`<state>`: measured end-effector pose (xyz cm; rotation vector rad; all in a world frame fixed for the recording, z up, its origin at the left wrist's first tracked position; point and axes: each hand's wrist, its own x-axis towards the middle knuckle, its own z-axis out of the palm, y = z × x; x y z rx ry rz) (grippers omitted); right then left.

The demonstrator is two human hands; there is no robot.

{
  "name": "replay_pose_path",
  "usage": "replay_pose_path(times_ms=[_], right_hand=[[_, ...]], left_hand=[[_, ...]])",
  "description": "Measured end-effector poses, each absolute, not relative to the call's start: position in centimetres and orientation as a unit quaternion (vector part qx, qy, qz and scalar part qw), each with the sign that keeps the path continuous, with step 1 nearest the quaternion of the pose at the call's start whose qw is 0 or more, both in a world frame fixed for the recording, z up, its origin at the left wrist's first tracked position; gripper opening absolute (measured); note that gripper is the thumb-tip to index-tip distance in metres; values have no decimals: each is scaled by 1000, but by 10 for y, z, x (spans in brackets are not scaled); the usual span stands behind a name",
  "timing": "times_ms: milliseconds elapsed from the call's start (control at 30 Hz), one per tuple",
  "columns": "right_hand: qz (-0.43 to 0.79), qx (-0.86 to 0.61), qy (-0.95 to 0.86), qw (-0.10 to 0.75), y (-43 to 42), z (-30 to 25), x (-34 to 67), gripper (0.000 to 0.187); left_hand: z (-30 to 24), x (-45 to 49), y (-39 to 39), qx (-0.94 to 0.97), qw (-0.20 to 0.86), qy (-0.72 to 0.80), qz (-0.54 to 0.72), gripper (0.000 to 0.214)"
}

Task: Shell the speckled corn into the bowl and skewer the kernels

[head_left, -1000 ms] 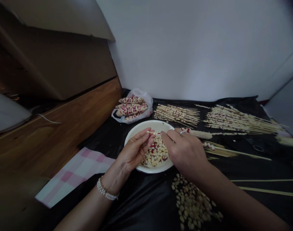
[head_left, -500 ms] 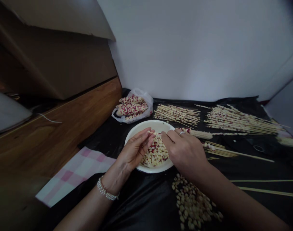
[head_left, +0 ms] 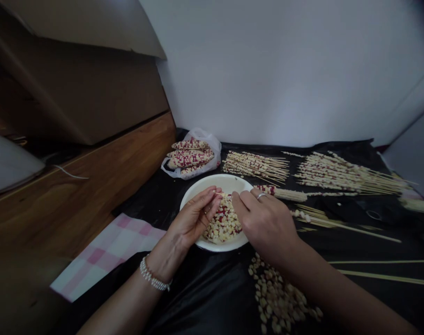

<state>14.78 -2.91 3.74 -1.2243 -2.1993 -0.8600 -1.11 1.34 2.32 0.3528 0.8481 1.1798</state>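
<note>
Both hands work directly over the white bowl, so any kernel that slips falls back into the mixed red and pale corn kernels heaped in it.

- Right hand: closed around a partly loaded skewer. The skewer lies level, its tip pointing toward the other hand. A ring is worn on one finger.
- Left hand: thumb and fingertips pinched together at the skewer tip, apparently on a single kernel. It is too small to confirm. A beaded bracelet sits at the wrist.
- Finished skewers lie in two bundles beyond the bowl, clear of the work area.
- Bare sticks lie to the right.
- A pile of pale kernels rests on the black sheet just under the right forearm.
- Whole cobs sit in a plastic bag behind the bowl.

Change from half a second earlier: the right hand has moved slightly down and toward the left hand. Both grips are unchanged, and the bowl and bundles have stayed in place
</note>
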Motion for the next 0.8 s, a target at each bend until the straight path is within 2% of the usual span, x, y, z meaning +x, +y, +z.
replay_pose_path(times_ms=[800], right_hand=[[-333,-433,-790,278,-31,33,141,19]], left_hand=[[21,-11,14,165,798,340,469,19]])
